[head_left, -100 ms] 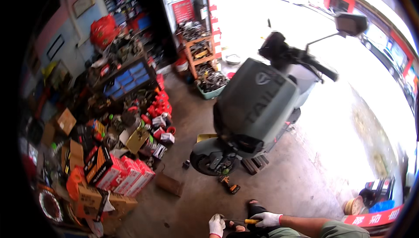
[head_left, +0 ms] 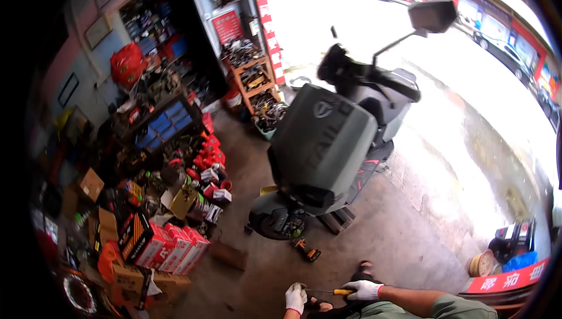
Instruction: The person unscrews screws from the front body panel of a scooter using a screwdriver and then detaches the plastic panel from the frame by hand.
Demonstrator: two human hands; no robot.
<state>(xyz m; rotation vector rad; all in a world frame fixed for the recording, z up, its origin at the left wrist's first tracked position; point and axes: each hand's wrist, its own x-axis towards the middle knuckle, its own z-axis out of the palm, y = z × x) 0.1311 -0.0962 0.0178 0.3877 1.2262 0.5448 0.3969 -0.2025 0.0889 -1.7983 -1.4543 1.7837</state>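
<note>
There are two gloved hands (head_left: 363, 290), one screwdriver (head_left: 342, 292), one scooter (head_left: 322, 143) (one mirror (head_left: 433, 16) showing) and one drill (head_left: 306, 250).

Cloth gloves (head_left: 364, 290); metal screwdriver shaft (head_left: 321, 291); matt scooter panel (head_left: 325, 137).

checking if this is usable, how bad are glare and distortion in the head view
Head view: much of the street is overexposed, the doorway partly black; same view: the red sign strip bends near the rim; same view: the yellow-handled tool in the right hand is distinguishable.
</note>
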